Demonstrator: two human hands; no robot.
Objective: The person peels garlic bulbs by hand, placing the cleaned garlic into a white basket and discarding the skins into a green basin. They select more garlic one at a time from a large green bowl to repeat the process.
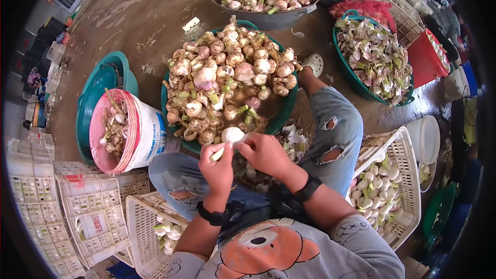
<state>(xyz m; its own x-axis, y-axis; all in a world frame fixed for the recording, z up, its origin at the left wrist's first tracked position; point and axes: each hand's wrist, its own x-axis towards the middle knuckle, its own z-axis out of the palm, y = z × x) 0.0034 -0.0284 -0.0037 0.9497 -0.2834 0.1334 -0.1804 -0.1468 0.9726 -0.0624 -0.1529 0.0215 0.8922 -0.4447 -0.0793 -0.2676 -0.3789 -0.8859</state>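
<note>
A peeled white garlic bulb [232, 134] is held up in front of my lap, at the near edge of the big green tub [290, 104]. My left hand [216, 168] is closed around its pale green stem. The thumb and fingers of my right hand [264, 154] pinch at the bulb's right side; whether they hold a small tool or a skin is hidden. Beyond both hands, unpeeled muddy garlic bulbs [204, 76] are heaped in the tub, with brownish water showing on one side. Loose garlic skins [294, 142] lie below, between my legs.
White crates of cleaned garlic [380, 183] stand at my right and left [168, 235]. A white bucket with pink lining [150, 137] is at left. A metal basin of garlic [266, 13] stands ahead; a green basket of skins [374, 59] sits front right.
</note>
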